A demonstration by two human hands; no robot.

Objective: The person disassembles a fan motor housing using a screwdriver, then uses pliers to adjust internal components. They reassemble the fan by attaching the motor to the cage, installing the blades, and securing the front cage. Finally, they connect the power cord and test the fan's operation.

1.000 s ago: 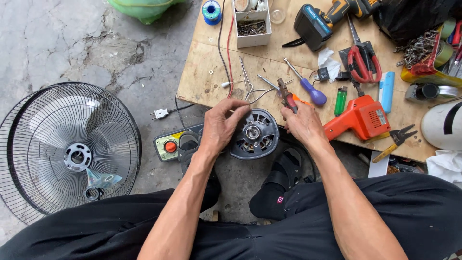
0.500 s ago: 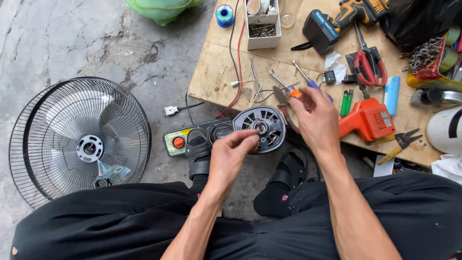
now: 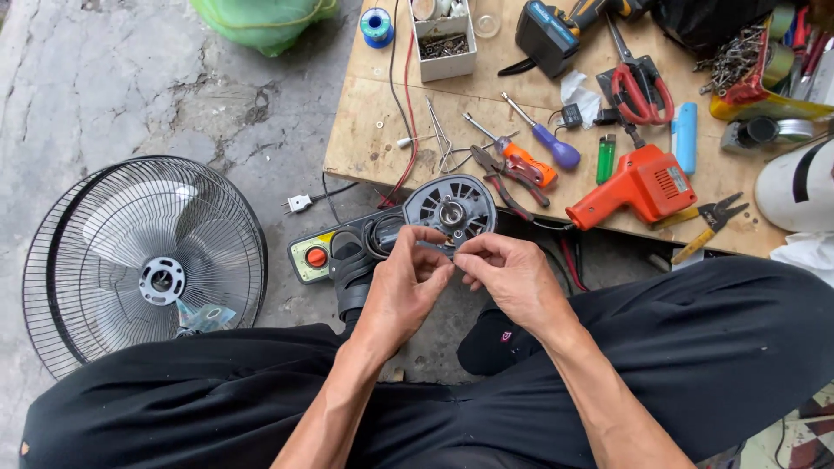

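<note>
Fan motor (image 3: 452, 208) sits just beyond my fingertips, at the board's near edge. My left hand (image 3: 404, 282) and right hand (image 3: 508, 278) meet below it, fingers curled, pinching one small thin piece (image 3: 437, 247) between them. A white open-topped box (image 3: 445, 39) stands far beyond my hands; an orange soldering gun (image 3: 638, 187) lies beyond my right.

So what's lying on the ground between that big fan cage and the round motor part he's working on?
In the head view, between the fan cage and the round motor part lie a white plug on its cord and a switch panel with a red button, on bare concrete.
</note>
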